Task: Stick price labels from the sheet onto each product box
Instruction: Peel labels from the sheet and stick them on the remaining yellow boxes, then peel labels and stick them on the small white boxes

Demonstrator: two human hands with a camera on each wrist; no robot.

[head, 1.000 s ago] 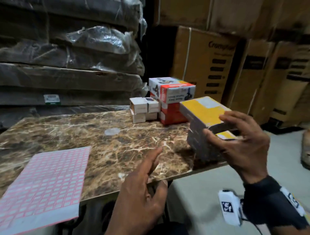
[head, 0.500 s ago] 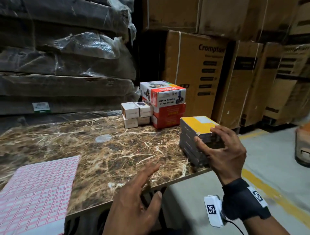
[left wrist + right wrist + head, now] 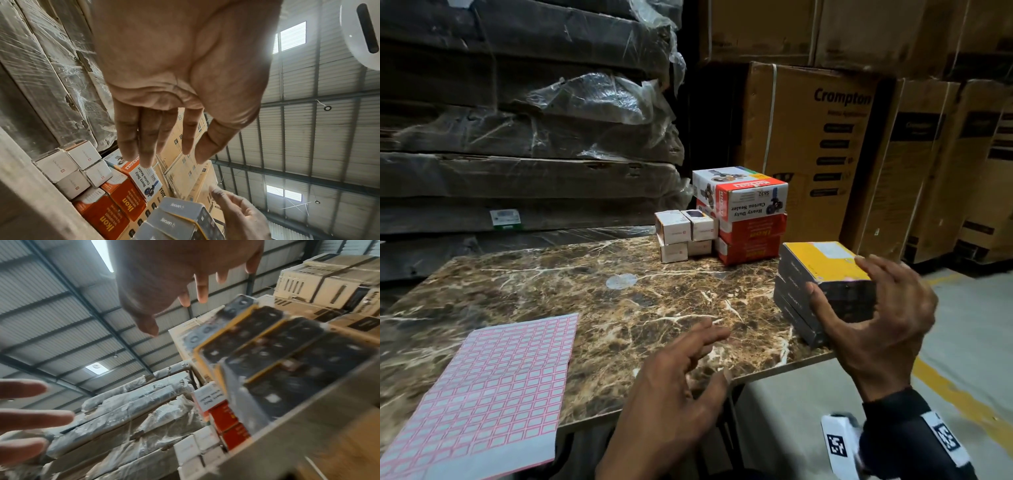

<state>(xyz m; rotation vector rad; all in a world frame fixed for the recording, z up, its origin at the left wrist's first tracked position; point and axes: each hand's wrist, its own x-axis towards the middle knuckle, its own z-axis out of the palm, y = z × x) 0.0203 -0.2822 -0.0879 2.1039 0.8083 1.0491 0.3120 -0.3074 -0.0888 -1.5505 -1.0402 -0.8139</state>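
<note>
The pink-gridded label sheet (image 3: 482, 394) lies flat at the near left of the marble table (image 3: 551, 291). A stack of dark product boxes with a yellow top (image 3: 822, 260) stands at the table's right edge. My right hand (image 3: 839, 277) is spread around the stack's near end, thumb by its side, fingers lifted above the top. In the right wrist view that hand (image 3: 176, 316) is clear of the stack (image 3: 267, 353). My left hand (image 3: 722, 353) hovers open and empty over the table's front edge, fingers straight (image 3: 144, 146).
Red-and-white carton-sealer boxes (image 3: 743, 202) and small white boxes (image 3: 681, 236) stand at the table's back. Behind them rise large cardboard cartons (image 3: 808, 137), with plastic-wrapped stacks (image 3: 517, 137) to the left. A round sticker (image 3: 620, 281) lies mid-table. Bare floor lies to the right.
My right hand lowered the yellow-topped box onto the stack at the table's right edge and then loosened its fingers. The left hand stayed hovering near the front edge.
</note>
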